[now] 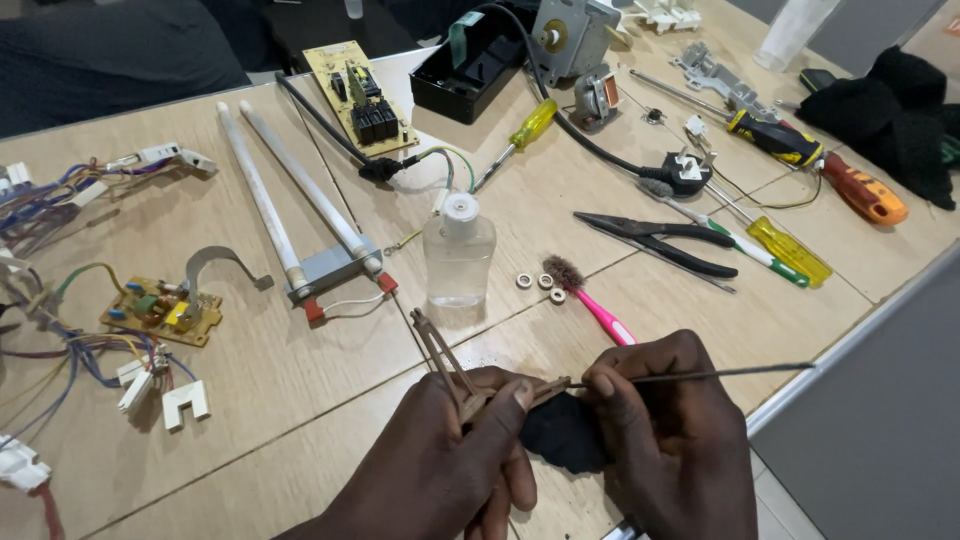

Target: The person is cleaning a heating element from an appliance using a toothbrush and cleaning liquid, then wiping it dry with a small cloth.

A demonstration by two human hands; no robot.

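Small brown forked plastic part [455, 370], held low at the near edge of the pale wooden table [300, 440], prongs pointing up and away. Pinched between thumb and fingers of the left hand [440, 465], clenched firmly around its lower end. Thin dark metal rod [700, 375] gripped in the right hand [670, 430], fingertips closed on it, tip meeting the brown part, shaft running out to the right. Black cloth-like lump [560, 435] tucked between both hands, beneath the part.

Just beyond: pink-handled brush with worn bristles [590, 300], three small metal rings [541, 284] beside it, clear plastic bottle with white cap [458, 255] upright. Farther right, black-handled long-nose pliers [660, 240] and a yellow transparent-handled screwdriver [785, 250]. To the left, two long white tubes in a grey bracket [295, 215], a yellowish circuit board [160, 312], coloured wire bundles [60, 195].
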